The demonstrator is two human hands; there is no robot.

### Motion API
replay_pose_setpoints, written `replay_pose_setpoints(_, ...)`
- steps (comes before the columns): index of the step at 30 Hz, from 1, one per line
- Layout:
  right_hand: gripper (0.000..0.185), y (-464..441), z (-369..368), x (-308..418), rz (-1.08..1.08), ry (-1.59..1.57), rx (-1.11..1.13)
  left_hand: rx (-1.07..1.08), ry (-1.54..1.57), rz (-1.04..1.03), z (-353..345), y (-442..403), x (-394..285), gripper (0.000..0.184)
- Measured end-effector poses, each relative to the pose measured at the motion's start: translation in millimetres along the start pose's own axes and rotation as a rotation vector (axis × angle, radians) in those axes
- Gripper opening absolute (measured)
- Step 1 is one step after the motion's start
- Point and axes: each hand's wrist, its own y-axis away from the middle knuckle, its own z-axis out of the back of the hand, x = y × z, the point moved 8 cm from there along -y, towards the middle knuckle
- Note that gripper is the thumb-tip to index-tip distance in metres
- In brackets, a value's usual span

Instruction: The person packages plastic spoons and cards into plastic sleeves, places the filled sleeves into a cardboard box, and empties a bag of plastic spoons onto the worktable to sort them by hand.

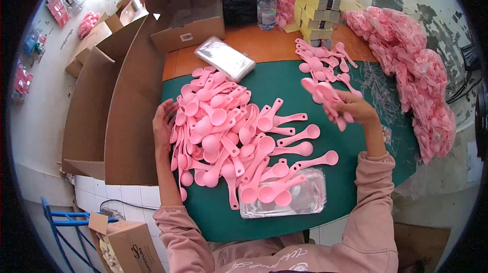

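Observation:
A large heap of pink plastic measuring spoons (216, 115) covers the middle of the green table top. At the heap's left edge rests my left hand (164, 118), its fingers extended and partly behind the spoons. My right hand (353, 107) is raised over the right side of the table, closed around a few pink spoons (325, 94) whose bowls point up and left. Behind it lies a smaller group of pink spoons (320, 64). A stack of clear plastic bags (310, 199) lies at the near edge, partly under several spoons.
Another clear bag stack (223, 59) lies behind the heap. Open cardboard boxes (129, 105) border the left side. At the back stand a water bottle (266, 1) and bundled card stacks (316, 13). Bagged pink spoons (406, 64) line the right edge.

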Motion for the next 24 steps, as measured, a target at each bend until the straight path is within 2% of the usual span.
replay_pose_setpoints(6, 0.020, -21.6, 53.5, 14.2, -0.036, 0.128, -0.038, 0.000, 0.004, 0.003, 0.1, 0.3, -0.1, 0.049)
replay_pose_setpoints(8, 0.020, -32.7, 86.0, 24.2, -0.011, 0.385, -0.209, 0.008, 0.009, -0.004, 1.8, -1.3, 0.9, 0.049)
replay_pose_setpoints(9, 0.020, -36.8, 87.5, 22.4, -0.011, 0.384, -0.212, 0.018, 0.014, -0.009, 1.1, -1.8, 1.4, 0.049)
replay_pose_setpoints(11, 0.034, -28.5, 73.5, 72.9, 0.557, 1.267, -0.618, 0.013, 0.006, -0.008, -0.2, -0.3, 0.4, 0.049)
replay_pose_setpoints(13, 0.049, -37.6, 16.0, 90.4, 0.329, 1.260, -0.492, 0.001, 0.000, -0.010, 0.6, 0.1, -0.8, 0.050)
replay_pose_setpoints(14, 0.061, -40.9, -14.1, 79.1, 0.468, 1.204, -0.322, 0.003, -0.002, -0.009, 1.3, -0.1, -0.5, 0.050)
replay_pose_setpoints(16, 0.069, -58.3, -67.7, 30.8, 0.574, 1.085, -0.021, 0.008, -0.004, -0.008, 0.9, 0.4, 0.4, 0.050)
replay_pose_setpoints(18, 0.063, -53.1, -113.0, 22.4, 0.686, 1.281, 0.014, -0.006, -0.015, 0.001, 1.4, 0.5, 0.3, 0.051)
replay_pose_setpoints(19, 0.063, -52.4, -121.8, 19.5, 0.686, 1.279, 0.009, -0.003, -0.019, 0.001, 2.0, 2.1, 1.8, 0.051)
replay_pose_setpoints(21, 0.049, -65.7, -118.6, 4.8, 0.404, 1.248, 0.009, -0.001, 0.010, 0.015, 3.2, -0.5, 3.0, 0.050)
replay_pose_setpoints(24, 0.039, -62.3, -111.5, -1.3, 0.465, 1.200, 0.044, 0.011, 0.000, -0.002, 0.9, 0.9, -0.2, 0.050)
